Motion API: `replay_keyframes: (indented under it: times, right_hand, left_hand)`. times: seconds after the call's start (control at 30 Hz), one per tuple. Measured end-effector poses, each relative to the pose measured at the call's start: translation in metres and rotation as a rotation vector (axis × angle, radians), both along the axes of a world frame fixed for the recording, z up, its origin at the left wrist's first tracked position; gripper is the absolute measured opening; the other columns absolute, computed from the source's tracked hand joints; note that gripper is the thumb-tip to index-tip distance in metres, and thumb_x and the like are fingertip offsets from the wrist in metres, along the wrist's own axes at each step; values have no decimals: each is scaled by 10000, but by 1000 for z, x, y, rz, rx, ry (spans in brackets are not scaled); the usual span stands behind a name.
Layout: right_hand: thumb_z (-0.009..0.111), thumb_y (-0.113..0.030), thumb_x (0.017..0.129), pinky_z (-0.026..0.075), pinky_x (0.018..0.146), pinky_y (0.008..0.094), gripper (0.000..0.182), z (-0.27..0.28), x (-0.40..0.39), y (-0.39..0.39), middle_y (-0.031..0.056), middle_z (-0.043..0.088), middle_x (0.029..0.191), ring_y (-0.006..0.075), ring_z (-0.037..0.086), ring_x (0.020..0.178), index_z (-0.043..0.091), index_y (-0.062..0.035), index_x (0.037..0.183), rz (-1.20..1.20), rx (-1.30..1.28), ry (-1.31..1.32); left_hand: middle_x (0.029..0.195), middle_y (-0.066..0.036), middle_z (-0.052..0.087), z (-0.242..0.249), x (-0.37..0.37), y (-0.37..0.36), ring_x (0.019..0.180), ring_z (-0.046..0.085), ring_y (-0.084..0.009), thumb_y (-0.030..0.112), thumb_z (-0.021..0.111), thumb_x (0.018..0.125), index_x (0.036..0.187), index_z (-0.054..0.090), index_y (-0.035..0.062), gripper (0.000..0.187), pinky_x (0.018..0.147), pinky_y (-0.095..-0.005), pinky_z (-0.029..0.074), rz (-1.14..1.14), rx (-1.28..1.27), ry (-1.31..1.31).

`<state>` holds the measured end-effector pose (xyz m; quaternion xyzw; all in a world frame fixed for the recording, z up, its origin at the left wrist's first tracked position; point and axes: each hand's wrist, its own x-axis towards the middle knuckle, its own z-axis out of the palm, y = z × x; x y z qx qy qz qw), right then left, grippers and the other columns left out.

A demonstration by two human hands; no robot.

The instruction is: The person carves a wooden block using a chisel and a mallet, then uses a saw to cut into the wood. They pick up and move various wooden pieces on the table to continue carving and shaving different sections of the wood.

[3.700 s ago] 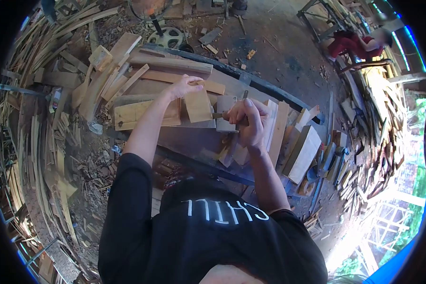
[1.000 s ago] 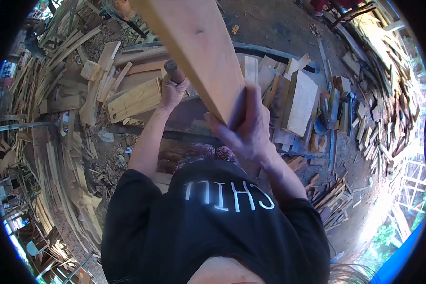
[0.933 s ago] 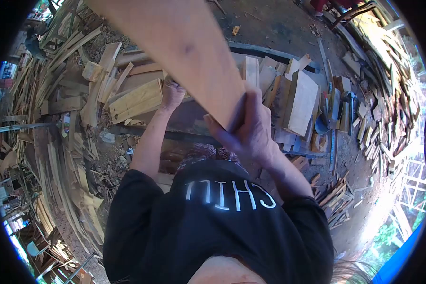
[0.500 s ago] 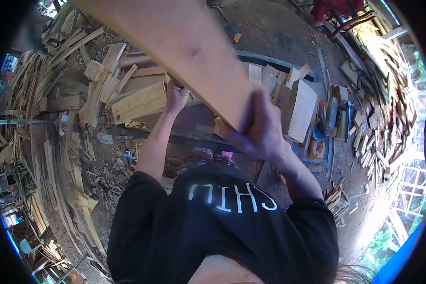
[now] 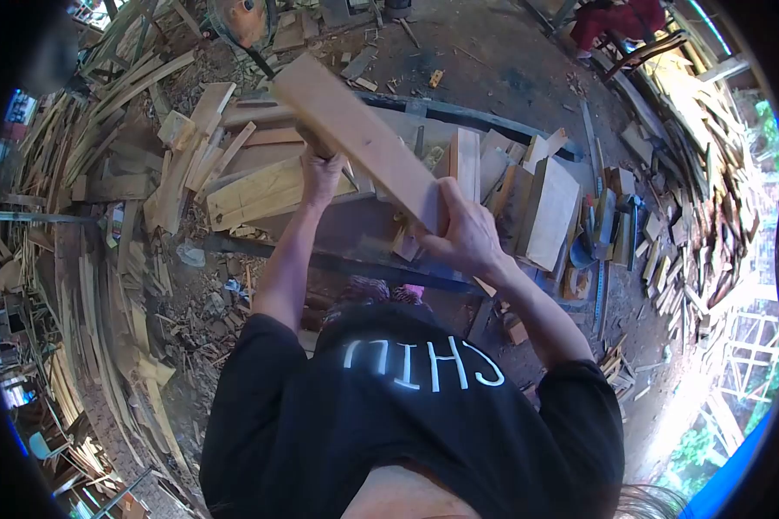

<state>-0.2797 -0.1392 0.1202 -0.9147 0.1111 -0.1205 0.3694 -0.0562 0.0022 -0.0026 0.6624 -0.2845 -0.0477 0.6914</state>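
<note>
Plank (image 5: 355,138) held above worktop (image 5: 337,229): right hand (image 5: 463,233) fingers clamped on its end, left hand (image 5: 320,169) gripping a tool handle; next, setting it down steadily.

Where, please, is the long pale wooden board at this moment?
In the head view, the long pale wooden board is held up above the cluttered workbench, slanting from upper left down to the right hand, with the left hand just beneath it.
</note>
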Motion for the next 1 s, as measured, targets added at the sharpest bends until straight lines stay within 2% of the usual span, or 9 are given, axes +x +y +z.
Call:
replay_keyframes:
  times: [0.1,0.17,0.2,0.3,0.37,0.43,0.6,0.8,1.0]
  right_hand:
    - [758,-285,741,484,626,435,516,19,4,-4,192,594,820,378,630,716,445,-46,1075,-82,45,115]
    - [763,-282,740,486,606,432,527,46,7,6,188,594,829,376,628,697,455,-40,1093,-85,110,-220]
    - [795,-234,716,499,612,360,546,54,4,9,170,625,832,243,649,699,452,-38,1093,-79,145,-290]
    - [779,-242,729,501,595,389,531,15,3,2,179,616,806,293,650,687,453,-33,1092,62,53,-436]
    - [772,-245,724,511,622,419,530,-8,2,-5,192,615,796,356,647,703,456,-36,1095,42,-11,-184]
    - [754,-241,735,520,671,441,517,-14,6,-13,209,625,814,405,638,749,458,-44,1112,-105,36,204]
    - [765,-314,728,529,714,376,558,-7,1,-18,193,653,908,254,664,795,448,-45,1100,-241,203,4]
    - [739,-345,766,575,704,405,590,-16,-14,-13,207,640,903,328,692,796,399,-56,1152,-228,289,-55]
    - [738,-354,770,576,714,400,614,-27,-23,-4,220,634,934,322,687,819,395,-54,1182,-241,293,-22]
  left_hand:
    - [724,67,555,-4,2,-7,708,544,-37,52,678,881,804,556,88,149,649,-238,459,-34,-60,117]
    - [729,72,567,-5,1,-10,722,550,-39,37,679,874,796,569,76,140,660,-241,470,-33,-53,94]
    - [729,72,567,-6,1,-10,722,550,-39,37,679,874,796,569,76,140,660,-241,470,-35,-50,94]
    - [771,65,594,-14,5,-6,745,558,-43,38,675,877,842,589,63,97,681,-237,474,-114,-177,308]
    - [823,46,622,-23,17,-6,764,571,-50,43,674,879,917,597,43,87,712,-236,477,-28,-5,64]
    - [809,49,590,-7,26,-12,744,544,-42,32,690,865,914,573,63,131,693,-228,460,50,0,163]
    - [798,55,510,18,4,-13,705,478,-42,65,762,819,820,513,113,253,651,-214,415,37,-118,111]
    - [752,36,542,9,3,-11,671,524,-56,98,765,829,801,517,107,249,620,-224,431,-6,-85,159]
    - [741,16,548,8,-1,-14,666,559,-84,81,739,852,804,497,109,248,640,-250,475,-1,-2,160]
